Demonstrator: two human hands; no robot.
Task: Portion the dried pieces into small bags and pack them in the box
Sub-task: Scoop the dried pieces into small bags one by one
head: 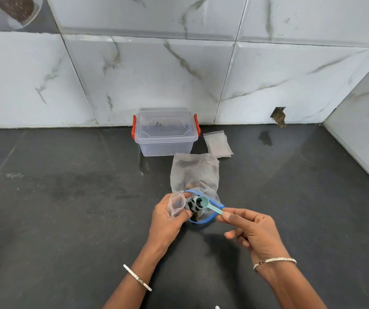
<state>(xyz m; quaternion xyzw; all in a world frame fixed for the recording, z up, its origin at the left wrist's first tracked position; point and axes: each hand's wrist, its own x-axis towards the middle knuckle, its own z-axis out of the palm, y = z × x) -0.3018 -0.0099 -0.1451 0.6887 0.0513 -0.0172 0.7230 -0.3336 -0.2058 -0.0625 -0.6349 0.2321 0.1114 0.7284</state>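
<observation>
A large translucent bag (pixel 195 172) with a blue zip rim lies open on the dark counter, dark dried pieces (pixel 192 209) showing at its mouth. My left hand (pixel 168 221) pinches a small clear bag (pixel 175 202) beside that mouth. My right hand (pixel 248 228) holds the handle of a small teal scoop (pixel 203 202), whose bowl carries a dark piece over the bag's opening. A clear plastic box (pixel 165 132) with red clips and its lid on stands behind, by the wall.
A stack of small empty bags (pixel 218 143) lies to the right of the box. The dark counter (pixel 67 197) meets tiled walls at the back and on the right. A hole (pixel 279 115) shows in the back wall.
</observation>
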